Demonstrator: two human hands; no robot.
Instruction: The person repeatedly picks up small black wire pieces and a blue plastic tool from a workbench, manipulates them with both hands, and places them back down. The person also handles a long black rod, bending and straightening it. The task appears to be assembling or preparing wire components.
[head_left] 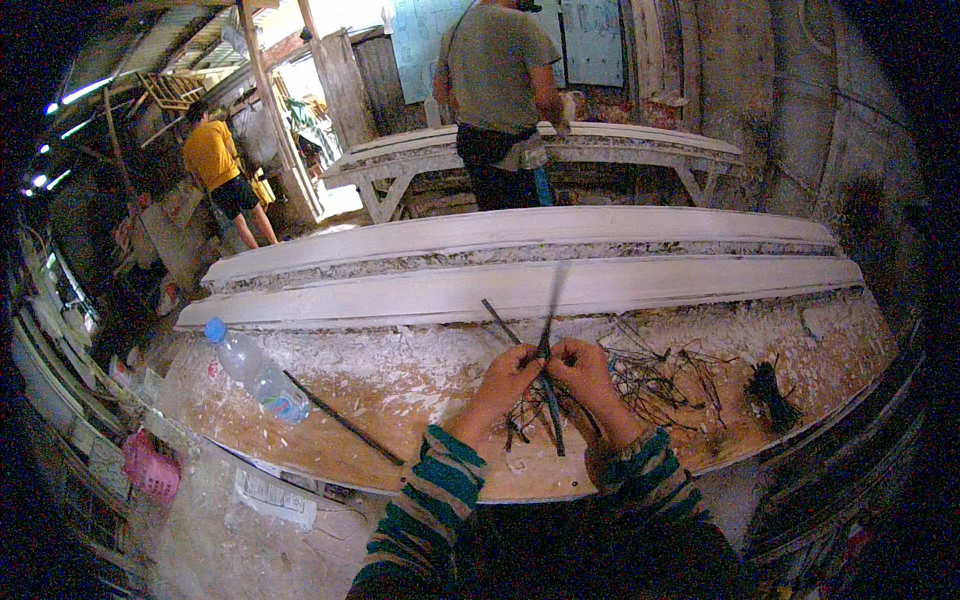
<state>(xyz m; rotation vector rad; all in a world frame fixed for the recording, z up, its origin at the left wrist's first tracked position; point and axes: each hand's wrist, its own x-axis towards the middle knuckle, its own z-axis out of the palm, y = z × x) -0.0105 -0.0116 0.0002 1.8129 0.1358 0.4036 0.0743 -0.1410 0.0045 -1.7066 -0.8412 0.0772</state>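
My left hand (507, 378) and my right hand (588, 376) meet over the work table, fingertips pinched close together. Between them they grip thin dark rods (555, 425) that cross each other; one end points up and is blurred, another leans to the upper left. What exactly the fingertips pinch at the crossing is hidden. Just right of my hands lies a loose tangle of thin dark strands (660, 380), wire-like or twig-like. A separate dark rod (345, 420) rests on the table to the left. A tight bundle of dark strands (768, 398) lies farther right.
A clear plastic bottle with a blue cap (250, 365) lies on the table's left. Long white mouldings (520, 280) run across its far side. One person (500, 80) stands at another bench (640, 145); another (212, 160) is at far left. A pink basket (152, 467) sits lower left.
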